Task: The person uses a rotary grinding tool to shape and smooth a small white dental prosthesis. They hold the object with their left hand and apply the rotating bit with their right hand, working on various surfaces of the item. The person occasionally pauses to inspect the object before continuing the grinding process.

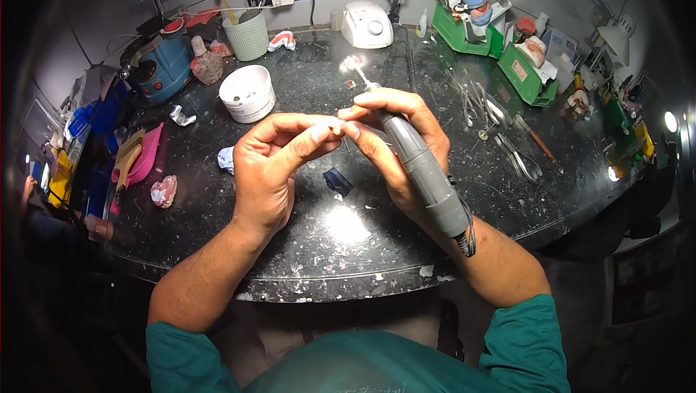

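My right hand [419,114] is wrapped round a grey rotary handpiece [420,164], which slants across the palm. At its far end the pale bit [354,64] is blurred, away from the left hand. My left hand [264,168] is closed in a pinch, thumb against forefinger, on a small pale piece [337,127] too covered to name. The right thumb and forefinger tips meet the same piece. Below the hands, a scrap of dark blue material [336,182] lies on the speckled black bench [304,255].
A white tub [248,96], green pot [248,36] and blue machine [156,70] stand left. Behind is a white control box [367,25]. Pliers and other hand tools [500,121] lie right, before green bins [525,77]. A dental model [164,192] rests at left.
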A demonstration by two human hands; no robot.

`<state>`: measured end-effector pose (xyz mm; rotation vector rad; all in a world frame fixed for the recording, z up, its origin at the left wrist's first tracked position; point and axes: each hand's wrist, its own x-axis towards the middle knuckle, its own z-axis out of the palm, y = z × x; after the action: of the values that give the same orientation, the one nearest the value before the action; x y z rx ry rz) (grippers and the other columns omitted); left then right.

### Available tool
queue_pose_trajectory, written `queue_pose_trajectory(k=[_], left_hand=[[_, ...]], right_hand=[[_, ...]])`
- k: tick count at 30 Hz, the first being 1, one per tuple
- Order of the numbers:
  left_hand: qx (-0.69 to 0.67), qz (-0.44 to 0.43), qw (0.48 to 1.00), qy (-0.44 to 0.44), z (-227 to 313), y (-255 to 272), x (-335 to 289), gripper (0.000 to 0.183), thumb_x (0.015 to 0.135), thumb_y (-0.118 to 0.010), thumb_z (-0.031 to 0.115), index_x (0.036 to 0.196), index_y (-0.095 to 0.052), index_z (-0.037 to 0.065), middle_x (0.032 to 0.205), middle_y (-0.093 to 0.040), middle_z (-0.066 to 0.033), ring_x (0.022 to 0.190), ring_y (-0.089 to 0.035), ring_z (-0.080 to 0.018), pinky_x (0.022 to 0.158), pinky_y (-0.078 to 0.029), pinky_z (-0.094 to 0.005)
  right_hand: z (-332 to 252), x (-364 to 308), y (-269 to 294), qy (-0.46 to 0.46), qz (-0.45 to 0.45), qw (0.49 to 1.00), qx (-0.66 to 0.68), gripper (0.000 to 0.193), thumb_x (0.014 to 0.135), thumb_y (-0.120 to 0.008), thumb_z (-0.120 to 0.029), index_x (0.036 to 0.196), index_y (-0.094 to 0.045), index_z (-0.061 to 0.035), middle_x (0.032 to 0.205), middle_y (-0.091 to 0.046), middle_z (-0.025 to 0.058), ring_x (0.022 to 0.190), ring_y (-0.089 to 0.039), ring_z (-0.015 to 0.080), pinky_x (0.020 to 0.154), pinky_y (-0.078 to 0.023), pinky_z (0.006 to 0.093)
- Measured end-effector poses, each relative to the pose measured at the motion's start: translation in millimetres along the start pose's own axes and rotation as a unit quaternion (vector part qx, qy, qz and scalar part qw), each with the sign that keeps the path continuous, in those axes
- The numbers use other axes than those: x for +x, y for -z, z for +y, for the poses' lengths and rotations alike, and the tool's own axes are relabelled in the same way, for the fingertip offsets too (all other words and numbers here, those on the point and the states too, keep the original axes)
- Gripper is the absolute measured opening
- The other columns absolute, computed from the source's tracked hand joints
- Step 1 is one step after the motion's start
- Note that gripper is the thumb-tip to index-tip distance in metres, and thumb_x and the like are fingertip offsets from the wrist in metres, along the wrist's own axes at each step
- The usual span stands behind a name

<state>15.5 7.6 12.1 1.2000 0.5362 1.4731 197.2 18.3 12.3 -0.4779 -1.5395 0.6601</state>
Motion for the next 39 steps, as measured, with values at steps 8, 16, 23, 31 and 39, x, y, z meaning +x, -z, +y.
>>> queue_pose_trajectory(k=[8, 16, 23, 31, 39], left_hand=[[-0.011, 0.025, 0.999, 0.032, -2.3, -2.7, 2.9, 0.017, 0.094, -0.071, 0.005, 0.108, -0.067, -0.003, 0.102, -0.074, -0.0149, 0.091, -0.073, -0.0187, 0.088, -0.06, -0.0316], [0.028, -0.021, 0.997, 0.07, 1.3, 5.5, 3.3, 0.02, 0.095, -0.071, 0.008, 0.111, -0.069, -0.004, 0.101, -0.075, -0.0147, 0.088, -0.073, -0.018, 0.083, -0.059, -0.0307], [-0.044, -0.048, 0.993, 0.095, 0.9, 11.6, 6.8, 0.025, 0.098, -0.068, 0.016, 0.112, -0.071, -0.005, 0.103, -0.074, -0.0165, 0.091, -0.073, -0.0206, 0.085, -0.06, -0.033], [0.002, -0.046, 0.991, 0.13, 0.8, 14.8, 9.7, 0.024, 0.095, -0.071, 0.014, 0.113, -0.071, -0.002, 0.101, -0.075, -0.0123, 0.092, -0.073, -0.0189, 0.086, -0.059, -0.0322], [-0.015, -0.084, 0.981, 0.172, -1.4, 10.5, 7.4, 0.026, 0.096, -0.069, 0.01, 0.118, -0.068, -0.004, 0.104, -0.074, -0.0134, 0.093, -0.073, -0.0193, 0.089, -0.06, -0.0329]], right_hand=[[-2.4, 1.4, 0.6, 0.002, -0.021, 0.998, -0.052, 0.028, 0.09, -0.071, 0.005, 0.116, -0.065, -0.0039, 0.103, -0.069, 0.0078, 0.097, -0.069, 0.0143, 0.088, -0.054, 0.0291], [-3.9, 3.1, 3.7, 0.03, -0.064, 0.987, -0.141, 0.025, 0.091, -0.07, 0.005, 0.115, -0.064, -0.0025, 0.103, -0.069, 0.0077, 0.097, -0.068, 0.0135, 0.088, -0.053, 0.0281], [-2.1, 7.4, 6.5, 0.0, -0.064, 0.992, -0.112, 0.024, 0.093, -0.068, 0.003, 0.117, -0.064, -0.0027, 0.101, -0.068, 0.0066, 0.096, -0.066, 0.0124, 0.089, -0.052, 0.0277], [-4.2, 8.1, 5.7, -0.038, -0.063, 0.993, -0.09, 0.025, 0.094, -0.068, 0.0, 0.118, -0.065, -0.0046, 0.099, -0.068, 0.0063, 0.095, -0.066, 0.0129, 0.088, -0.053, 0.0284], [-2.4, 6.1, 3.5, -0.092, -0.05, 0.994, -0.006, 0.023, 0.095, -0.068, -0.004, 0.118, -0.066, -0.0078, 0.1, -0.065, 0.0043, 0.095, -0.065, 0.0112, 0.084, -0.053, 0.0262]])
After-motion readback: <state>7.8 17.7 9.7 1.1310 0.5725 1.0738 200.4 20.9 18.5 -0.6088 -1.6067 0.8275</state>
